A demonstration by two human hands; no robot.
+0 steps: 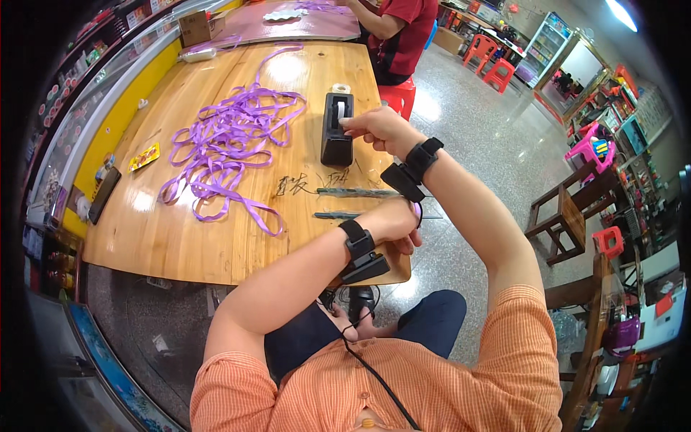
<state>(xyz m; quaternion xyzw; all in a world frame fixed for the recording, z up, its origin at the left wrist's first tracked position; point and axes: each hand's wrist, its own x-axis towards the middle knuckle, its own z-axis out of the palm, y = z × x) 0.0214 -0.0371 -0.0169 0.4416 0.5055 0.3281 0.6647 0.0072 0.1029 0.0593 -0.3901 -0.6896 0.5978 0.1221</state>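
My right hand reaches to a black tape dispenser on the wooden table, thumb and forefinger pinched at the white tape in it. Near the table's right front corner, my left hand is closed with its fingers curled down; what they hold is hidden. Beside it lie two thin dark green sticks, one above the other, and the lower one runs behind my left wrist. A tangled heap of purple ribbon covers the table's left middle. A clear tape roll lies behind the dispenser.
A small yellow packet lies at the wooden table's left. Beyond it, a person in red sits at a pink-topped table with more ribbon. A cardboard box stands far left. Right are a wooden chair and red stools.
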